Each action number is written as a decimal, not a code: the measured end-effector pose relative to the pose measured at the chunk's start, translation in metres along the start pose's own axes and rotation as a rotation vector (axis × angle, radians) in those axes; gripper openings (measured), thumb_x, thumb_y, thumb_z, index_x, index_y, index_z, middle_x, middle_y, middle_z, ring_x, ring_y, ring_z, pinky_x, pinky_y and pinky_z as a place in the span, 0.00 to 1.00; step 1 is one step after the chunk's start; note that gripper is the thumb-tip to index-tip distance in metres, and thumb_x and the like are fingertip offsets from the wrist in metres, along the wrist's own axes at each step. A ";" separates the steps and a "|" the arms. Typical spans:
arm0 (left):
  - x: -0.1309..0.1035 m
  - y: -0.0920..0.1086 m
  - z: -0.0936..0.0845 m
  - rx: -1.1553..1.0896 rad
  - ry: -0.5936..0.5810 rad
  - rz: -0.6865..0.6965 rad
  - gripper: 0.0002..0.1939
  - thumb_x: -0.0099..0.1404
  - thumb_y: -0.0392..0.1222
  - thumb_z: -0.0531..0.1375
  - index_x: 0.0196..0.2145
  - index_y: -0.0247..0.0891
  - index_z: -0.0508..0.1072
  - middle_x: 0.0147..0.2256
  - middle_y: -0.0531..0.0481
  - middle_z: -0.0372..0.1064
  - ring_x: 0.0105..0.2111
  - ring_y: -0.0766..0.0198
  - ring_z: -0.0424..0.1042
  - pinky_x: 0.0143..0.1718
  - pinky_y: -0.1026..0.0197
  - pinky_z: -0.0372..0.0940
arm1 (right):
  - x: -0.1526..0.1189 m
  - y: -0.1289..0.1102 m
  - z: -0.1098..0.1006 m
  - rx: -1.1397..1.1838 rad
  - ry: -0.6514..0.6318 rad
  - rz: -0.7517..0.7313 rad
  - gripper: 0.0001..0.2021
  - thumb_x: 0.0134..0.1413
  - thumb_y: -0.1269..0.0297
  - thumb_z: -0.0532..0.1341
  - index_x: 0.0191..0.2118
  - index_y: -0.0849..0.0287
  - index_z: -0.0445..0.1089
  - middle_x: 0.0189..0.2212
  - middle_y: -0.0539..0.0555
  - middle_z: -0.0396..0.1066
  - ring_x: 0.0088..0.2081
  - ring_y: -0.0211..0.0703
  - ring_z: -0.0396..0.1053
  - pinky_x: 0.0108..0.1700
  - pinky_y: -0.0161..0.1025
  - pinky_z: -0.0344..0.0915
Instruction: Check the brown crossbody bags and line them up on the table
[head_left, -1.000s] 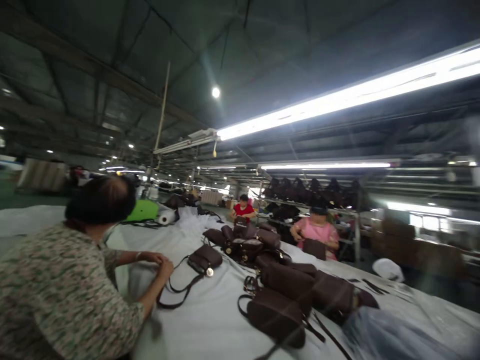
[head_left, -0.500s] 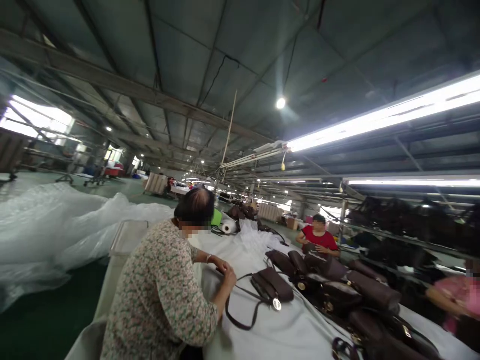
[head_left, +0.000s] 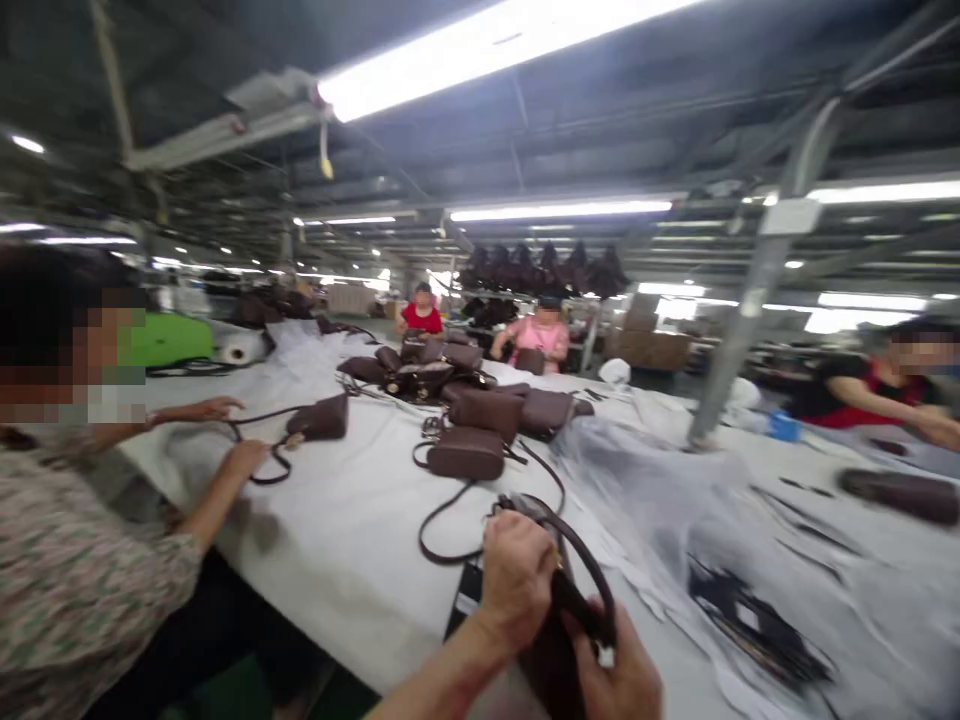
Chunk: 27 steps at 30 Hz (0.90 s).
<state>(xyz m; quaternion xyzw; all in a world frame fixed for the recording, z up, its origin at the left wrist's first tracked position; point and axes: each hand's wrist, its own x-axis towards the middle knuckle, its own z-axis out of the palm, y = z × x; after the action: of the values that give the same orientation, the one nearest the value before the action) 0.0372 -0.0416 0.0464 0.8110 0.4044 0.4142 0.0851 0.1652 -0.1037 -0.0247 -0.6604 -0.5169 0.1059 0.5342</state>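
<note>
At the lower middle, a dark brown handbag (head_left: 551,665) with a curved handle is between my two hands at the table's near edge. My left hand (head_left: 517,575) is closed at the top of the bag, near the base of the handle; its fingers curl inward. My right hand (head_left: 621,668) grips the bag's right side by the handle, with the thumb and fingers around it. A black tag (head_left: 463,600) with a white label lies left of my left hand. Just beyond, a small brown bag (head_left: 466,454) rests on the white-covered table (head_left: 352,530), its strap looping toward me.
A person in a floral top (head_left: 90,570) handles the strap of a brown bag (head_left: 321,417) at left. More brown bags (head_left: 427,375) are piled farther back. Clear plastic sheeting (head_left: 645,490) and a metal post (head_left: 739,330) stand right. Other people sit around the table.
The view has swung right and down. My hands and the handbag between them have come into view, and the person in the floral top is now at the far left.
</note>
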 end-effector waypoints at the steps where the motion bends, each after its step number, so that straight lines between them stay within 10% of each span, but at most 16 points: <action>1: -0.001 0.004 0.003 -0.035 0.046 -0.054 0.08 0.66 0.34 0.57 0.28 0.37 0.71 0.32 0.48 0.72 0.40 0.57 0.67 0.46 0.49 0.61 | -0.002 0.000 -0.007 -0.024 0.004 -0.022 0.12 0.55 0.52 0.60 0.35 0.55 0.70 0.30 0.52 0.72 0.33 0.48 0.71 0.36 0.42 0.69; 9: 0.014 -0.013 -0.009 -0.193 0.179 -0.128 0.07 0.60 0.32 0.58 0.25 0.39 0.70 0.28 0.52 0.70 0.37 0.58 0.64 0.43 0.53 0.56 | 0.002 0.002 -0.041 -0.020 0.027 -0.098 0.11 0.53 0.52 0.61 0.32 0.55 0.69 0.24 0.48 0.69 0.28 0.43 0.67 0.31 0.35 0.66; 18: -0.001 0.011 0.008 -0.229 0.063 -0.021 0.08 0.63 0.32 0.57 0.27 0.39 0.69 0.33 0.49 0.68 0.37 0.59 0.64 0.40 0.55 0.59 | 0.043 0.045 -0.117 -0.167 -0.194 -0.087 0.12 0.52 0.53 0.61 0.37 0.55 0.71 0.32 0.51 0.74 0.34 0.45 0.71 0.36 0.38 0.69; 27: 0.009 -0.019 -0.003 -0.536 -0.261 0.168 0.16 0.55 0.25 0.59 0.40 0.39 0.71 0.44 0.46 0.67 0.44 0.58 0.68 0.46 0.57 0.65 | 0.041 -0.009 -0.077 -0.521 0.101 -0.398 0.14 0.59 0.65 0.55 0.50 0.55 0.68 0.45 0.60 0.68 0.47 0.52 0.67 0.51 0.50 0.66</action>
<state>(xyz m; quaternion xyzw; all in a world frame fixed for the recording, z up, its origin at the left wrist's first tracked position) 0.0266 -0.0235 0.0448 0.8365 0.1983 0.4040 0.3126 0.2317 -0.1177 0.0307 -0.6654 -0.6182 -0.1691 0.3827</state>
